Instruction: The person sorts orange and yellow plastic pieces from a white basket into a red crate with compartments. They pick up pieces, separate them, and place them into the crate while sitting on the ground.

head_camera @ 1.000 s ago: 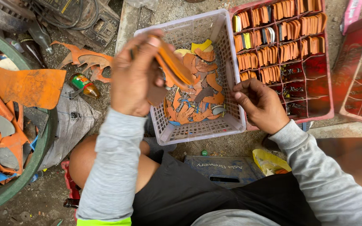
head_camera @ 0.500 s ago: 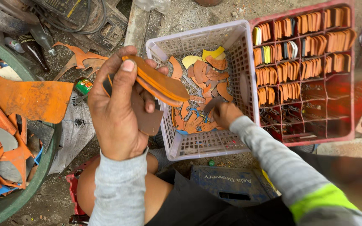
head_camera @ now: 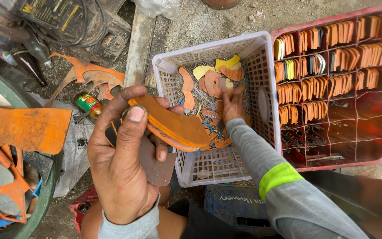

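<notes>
My left hand (head_camera: 122, 163) is raised close to the camera and grips a stack of orange sole-shaped cut-outs (head_camera: 173, 126), thumb on top, with a brown piece (head_camera: 158, 166) hanging below. My right hand (head_camera: 233, 104) reaches down into the white perforated plastic basket (head_camera: 173, 66) and rests among loose orange and yellow cut-outs (head_camera: 208, 79); whether its fingers hold one I cannot tell.
A red divided crate (head_camera: 332, 150) to the right holds upright stacks of orange pieces (head_camera: 328, 57). Orange sheet offcuts (head_camera: 27, 126) fill a green tub (head_camera: 45, 194) at left. A small can (head_camera: 88, 102), a dark bottle (head_camera: 32, 64) and a machine with cables (head_camera: 71, 22) lie behind.
My right hand has pushed deeper into the basket among the cut-outs. My left hand with the stack has dropped slightly and come closer to the camera.
</notes>
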